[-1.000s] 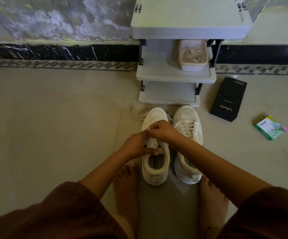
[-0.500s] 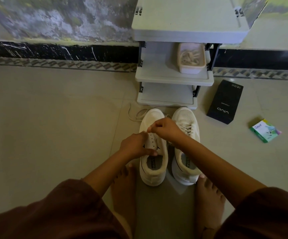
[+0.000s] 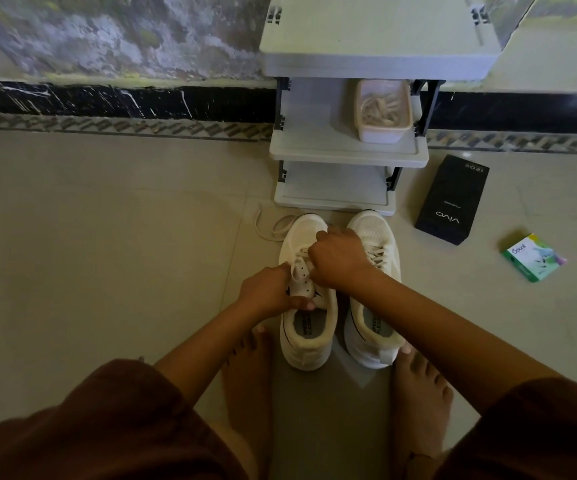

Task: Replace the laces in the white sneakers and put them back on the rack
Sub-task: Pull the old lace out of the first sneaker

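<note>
The left sneaker [image 3: 308,341] stands on the floor [image 3: 107,237] right under both my hands, toe pointing away from me, its upper eyelets bare. My left hand [image 3: 268,292] grips it at the collar with the thumb laid across the mouth, pinning it down. My right hand [image 3: 339,259] is curled just beyond the left, over the eyelet row, pinching the lace [image 3: 296,268]. Its fingertips are hidden, so I cannot tell which hole the strand runs through. I judge that I am mid-lacing on this shoe, though whether the strand is going in or coming out I cannot say. The next move calls for a steady pull along the row while the left hand keeps the shoe from sliding on the smooth tile. The right sneaker [image 3: 372,225], just right of my right hand, looks laced. A loose lace [image 3: 273,226] lies beyond my left hand, beside the toe. Ahead of both hands stands the rack [image 3: 346,150], with a tub [image 3: 384,133] of laces on its middle shelf. Well off to the right a black box [image 3: 453,199] and a green box [image 3: 533,258] lie on the pale tiles. Behind them run dark skirting [image 3: 107,102] and a stained wall [image 3: 107,36].
</note>
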### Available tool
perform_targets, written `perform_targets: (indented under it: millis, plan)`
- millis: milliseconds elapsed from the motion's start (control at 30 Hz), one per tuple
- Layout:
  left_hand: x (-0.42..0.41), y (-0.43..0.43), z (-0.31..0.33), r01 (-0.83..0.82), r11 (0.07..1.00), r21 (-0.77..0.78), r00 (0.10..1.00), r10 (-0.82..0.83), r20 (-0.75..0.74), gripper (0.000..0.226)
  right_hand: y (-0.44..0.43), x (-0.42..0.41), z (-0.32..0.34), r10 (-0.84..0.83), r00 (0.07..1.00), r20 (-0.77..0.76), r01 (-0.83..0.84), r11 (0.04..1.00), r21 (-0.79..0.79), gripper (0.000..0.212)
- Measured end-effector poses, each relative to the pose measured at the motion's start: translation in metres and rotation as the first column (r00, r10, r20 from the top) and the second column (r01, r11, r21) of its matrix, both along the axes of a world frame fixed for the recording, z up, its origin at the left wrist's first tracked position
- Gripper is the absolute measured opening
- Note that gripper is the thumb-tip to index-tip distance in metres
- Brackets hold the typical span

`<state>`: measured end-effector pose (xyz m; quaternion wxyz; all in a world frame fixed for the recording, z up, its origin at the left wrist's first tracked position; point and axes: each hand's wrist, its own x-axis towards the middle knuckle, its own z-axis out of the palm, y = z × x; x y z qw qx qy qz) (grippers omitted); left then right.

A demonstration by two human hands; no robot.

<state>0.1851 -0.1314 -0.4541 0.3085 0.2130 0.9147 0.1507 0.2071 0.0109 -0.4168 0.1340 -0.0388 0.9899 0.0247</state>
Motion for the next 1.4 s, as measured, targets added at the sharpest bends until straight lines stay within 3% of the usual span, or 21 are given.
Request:
perform_targets:
  millis: [100, 167, 200, 267, 300, 333, 400, 433, 500, 567, 733, 800, 833, 900, 933, 967, 1033, 1067, 1133, 1167, 1400]
  plan:
    - [0.000, 0.000, 0.000, 0.004, 1.000, 0.002, 1.000, -0.004, 0.002, 0.077, -0.002, 0.001, -0.001, 0.024, 1.000, -0.010, -0.024, 1.000, -0.009, 0.027]
    - [0.000, 0.000, 0.000, 0.013, 1.000, -0.001, 1.000, -0.013, -0.003, 0.077, -0.004, 0.004, -0.001, -0.104, 0.994, -0.039, 0.094, 0.974, -0.208, 0.022]
    - [0.000, 0.000, -0.001, 0.024, 1.000, -0.012, 1.000, -0.024, -0.015, 0.077, -0.005, 0.005, 0.005, -0.259, 0.966, 0.008, 0.236, 0.866, -0.440, 0.018]
    - [-0.001, 0.001, -0.001, 0.054, 0.997, -0.047, 0.998, -0.056, -0.038, 0.079, -0.004, 0.004, 0.019, -0.398, 0.864, 0.307, 0.455, 0.358, -0.815, 0.012]
    - [-0.001, 0.001, -0.001, 0.061, 0.996, -0.058, 0.997, -0.064, -0.048, 0.081, -0.002, 0.003, 0.024, -0.416, 0.836, 0.358, 0.450, 0.148, -0.881, 0.013]
    - [-0.001, 0.001, -0.001, 0.062, 0.996, -0.065, 0.996, -0.065, -0.053, 0.082, 0.000, 0.003, 0.025, -0.436, 0.828, 0.353, 0.424, 0.074, -0.903, 0.013]
    - [-0.002, 0.001, -0.001, 0.057, 0.996, -0.064, 0.997, -0.060, -0.046, 0.083, 0.005, 0.004, 0.023, -0.423, 0.860, 0.287, 0.394, 0.190, -0.899, 0.016]
    - [-0.002, 0.000, 0.000, 0.055, 0.997, -0.053, 0.998, -0.057, -0.040, 0.082, 0.006, 0.004, 0.018, -0.382, 0.892, 0.242, 0.392, 0.386, -0.835, 0.029]
    - [-0.002, -0.001, -0.001, 0.050, 0.999, -0.017, 0.998, -0.050, -0.033, 0.078, 0.008, 0.007, 0.002, -0.231, 0.947, 0.222, 0.311, 0.827, -0.468, 0.051]
    - [-0.001, -0.002, -0.001, 0.045, 0.999, 0.019, 0.998, -0.045, -0.034, 0.075, 0.005, 0.014, -0.010, -0.183, 0.968, 0.175, 0.215, 0.958, -0.188, 0.051]
    - [-0.001, -0.001, -0.002, 0.034, 0.999, 0.032, 0.999, -0.033, -0.020, 0.078, -0.009, 0.022, -0.017, -0.071, 0.986, -0.150, 0.072, 0.997, -0.001, 0.026]
    - [-0.002, -0.002, -0.003, 0.036, 0.999, 0.023, 0.999, -0.036, -0.030, 0.079, -0.007, 0.018, -0.010, -0.138, 0.980, -0.144, 0.112, 0.979, -0.170, 0.023]
    - [-0.002, -0.002, -0.003, 0.045, 0.999, 0.008, 0.998, -0.044, -0.043, 0.079, -0.005, 0.015, -0.002, -0.266, 0.959, -0.100, 0.202, 0.886, -0.418, 0.020]
    - [-0.002, -0.002, -0.003, 0.062, 0.998, -0.023, 0.996, -0.063, -0.065, 0.079, -0.002, 0.009, 0.018, -0.421, 0.888, 0.184, 0.352, 0.368, -0.860, 0.012]
    - [-0.002, -0.001, -0.003, 0.065, 0.997, -0.034, 0.995, -0.067, -0.069, 0.080, -0.001, 0.007, 0.023, -0.430, 0.865, 0.260, 0.351, 0.147, -0.925, 0.008]
    - [-0.002, -0.001, -0.003, 0.067, 0.997, -0.043, 0.995, -0.070, -0.072, 0.079, -0.001, 0.007, 0.026, -0.427, 0.862, 0.273, 0.337, 0.080, -0.938, 0.007]
    - [-0.002, 0.000, -0.002, 0.062, 0.997, -0.040, 0.996, -0.064, -0.066, 0.079, -0.002, 0.010, 0.021, -0.394, 0.896, 0.204, 0.316, 0.244, -0.917, 0.015]
    - [-0.001, 0.000, -0.002, 0.050, 0.998, -0.026, 0.997, -0.052, -0.058, 0.078, -0.002, 0.012, 0.015, -0.346, 0.925, 0.160, 0.316, 0.461, -0.829, 0.026]
    - [-0.001, -0.001, -0.002, 0.032, 0.999, 0.004, 0.999, -0.032, -0.041, 0.077, -0.001, 0.018, -0.001, -0.188, 0.973, 0.132, 0.227, 0.876, -0.426, 0.051]
    - [0.000, -0.002, -0.002, 0.034, 0.999, 0.006, 0.999, -0.034, -0.041, 0.077, -0.001, 0.022, -0.008, -0.146, 0.983, 0.111, 0.172, 0.946, -0.275, 0.054]
    - [0.000, -0.002, -0.002, 0.042, 0.999, 0.002, 0.997, -0.042, -0.058, 0.079, -0.002, 0.022, -0.014, -0.224, 0.971, -0.088, 0.194, 0.945, -0.262, 0.025]
